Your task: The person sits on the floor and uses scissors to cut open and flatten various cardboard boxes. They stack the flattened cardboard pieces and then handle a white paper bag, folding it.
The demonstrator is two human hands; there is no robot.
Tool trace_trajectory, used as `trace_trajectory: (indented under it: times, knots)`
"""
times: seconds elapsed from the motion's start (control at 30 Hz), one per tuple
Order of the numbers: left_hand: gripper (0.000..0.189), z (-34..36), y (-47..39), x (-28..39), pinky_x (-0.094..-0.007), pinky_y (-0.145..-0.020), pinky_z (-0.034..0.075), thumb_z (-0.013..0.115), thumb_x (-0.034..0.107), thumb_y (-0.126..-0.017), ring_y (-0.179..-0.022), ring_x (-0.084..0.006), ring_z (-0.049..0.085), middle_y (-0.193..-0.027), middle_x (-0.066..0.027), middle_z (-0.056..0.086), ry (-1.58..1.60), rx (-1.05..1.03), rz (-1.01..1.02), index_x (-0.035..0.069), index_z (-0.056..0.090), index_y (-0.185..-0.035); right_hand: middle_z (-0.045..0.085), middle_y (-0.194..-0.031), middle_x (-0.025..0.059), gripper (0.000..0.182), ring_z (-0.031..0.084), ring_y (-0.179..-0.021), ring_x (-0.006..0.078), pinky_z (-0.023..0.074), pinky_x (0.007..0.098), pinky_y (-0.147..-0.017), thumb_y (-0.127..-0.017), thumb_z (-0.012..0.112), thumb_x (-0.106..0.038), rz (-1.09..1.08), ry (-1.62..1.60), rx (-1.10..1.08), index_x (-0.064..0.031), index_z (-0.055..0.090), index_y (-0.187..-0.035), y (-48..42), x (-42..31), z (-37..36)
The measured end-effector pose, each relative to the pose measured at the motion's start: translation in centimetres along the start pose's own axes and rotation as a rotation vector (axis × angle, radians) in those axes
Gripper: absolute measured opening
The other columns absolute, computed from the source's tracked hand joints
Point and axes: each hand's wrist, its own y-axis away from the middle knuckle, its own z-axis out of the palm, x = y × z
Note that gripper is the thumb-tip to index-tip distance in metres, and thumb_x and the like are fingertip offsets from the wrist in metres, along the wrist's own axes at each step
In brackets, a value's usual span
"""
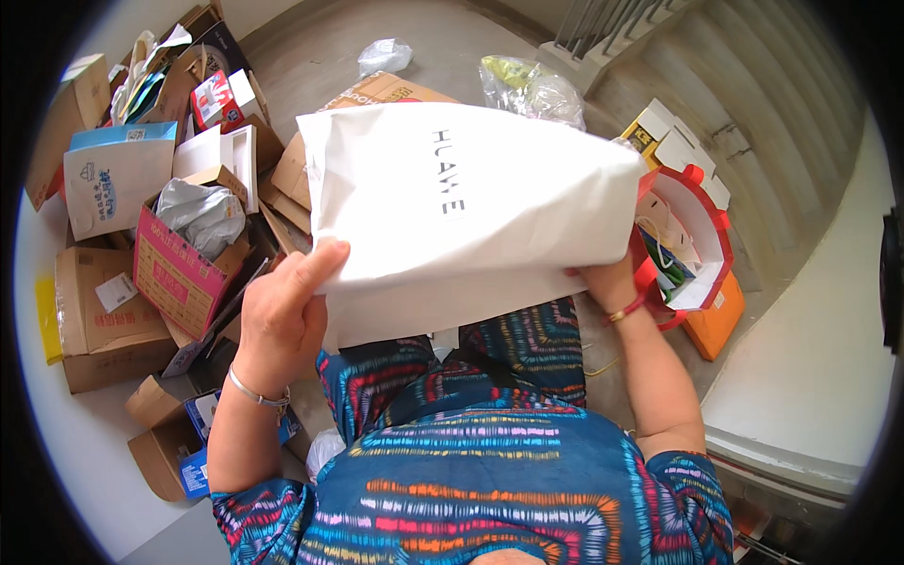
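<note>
A white Huawei paper bag [395, 183] is held up flat over my lap, its lettered face towards me. My left hand [286, 296] grips its near left corner, thumb on top. My right hand [607, 279] holds the bag's right end from beneath, with most of its fingers hidden behind the paper. Just beyond that hand stands a white paper bag with red trim [710, 282], open at the top, with cords and folded paper or card inside. Whether anything is inside the held bag cannot be seen.
Cardboard boxes [106, 318], a pink-fronted carton [180, 272] and a blue-and-white paper bag [116, 187] crowd the left wall. Clear plastic bags [533, 92] and a flattened carton [395, 88] lie ahead. Concrete stairs [741, 120] rise at right, near an orange box [717, 321].
</note>
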Motion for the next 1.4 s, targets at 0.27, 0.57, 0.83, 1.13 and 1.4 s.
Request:
trace_trajectory:
  times: [0.27, 0.57, 0.83, 1.13, 1.4]
  knots:
    - [0.053, 0.8, 0.2, 0.2, -0.0340, -0.049, 0.043, 0.051, -0.011, -0.068, -0.056, -0.0259, 0.054, -0.068, -0.0101, 0.052, -0.123, -0.036, 0.076, 0.012, 0.053, -0.116, 0.062, -0.099, 0.0176, 0.033, 0.059, -0.093, 0.0344, 0.0479, 0.0353, -0.082, -0.075, 0.050, 0.007, -0.178, -0.099, -0.126, 0.0011, 0.057, -0.107, 3.1, 0.1, -3.4]
    - [0.052, 1.2, 0.8, 1.2, -0.0339, -0.047, 0.043, 0.054, -0.006, -0.069, -0.055, -0.0246, 0.055, -0.067, -0.0085, 0.052, -0.219, 0.019, 0.082, 0.013, 0.052, -0.118, 0.046, -0.130, 0.0174, 0.062, 0.042, -0.121, 0.0318, 0.0298, 0.0431, -0.101, -0.081, 0.059, -0.046, -0.633, 0.081, 0.186, -0.0057, 0.049, -0.127, -1.9, -14.3, -6.7]
    - [0.074, 0.2, 3.1, 1.5, -0.0248, -0.050, 0.042, 0.073, 0.030, -0.074, -0.055, -0.0136, 0.053, -0.073, -0.0070, 0.054, 0.585, -0.111, -0.195, 0.005, 0.037, -0.133, 0.025, -0.145, 0.0169, 0.097, 0.024, -0.133, 0.0363, 0.0137, 0.0523, -0.106, -0.065, 0.051, -0.074, -0.681, 0.143, -0.403, -0.0137, 0.032, -0.139, 0.2, -10.2, 3.5]
    - [0.036, 3.6, -4.4, -11.2, -0.0214, -0.064, 0.041, 0.047, 0.030, -0.093, -0.072, -0.0077, 0.049, -0.086, -0.0029, 0.058, 0.389, 0.420, -0.350, 0.000, 0.052, -0.113, 0.031, -0.142, 0.0144, 0.090, 0.026, -0.132, 0.0346, 0.0149, 0.0516, -0.106, -0.067, 0.050, -0.074, -0.711, -0.025, -0.422, -0.0140, 0.041, -0.134, 0.1, -9.8, 4.3]
    - [0.039, 9.5, -7.6, -10.2, -0.0256, -0.048, 0.033, 0.051, 0.026, -0.093, -0.053, -0.0064, 0.039, -0.052, 0.0042, 0.043, 0.728, 0.584, -0.551, 0.003, 0.054, -0.062, 0.043, -0.129, 0.0167, 0.082, 0.043, -0.111, 0.0315, 0.0300, 0.0434, -0.097, -0.072, 0.051, -0.070, -0.721, -0.217, -0.326, -0.0046, 0.050, -0.122, -1.6, -11.9, 4.5]
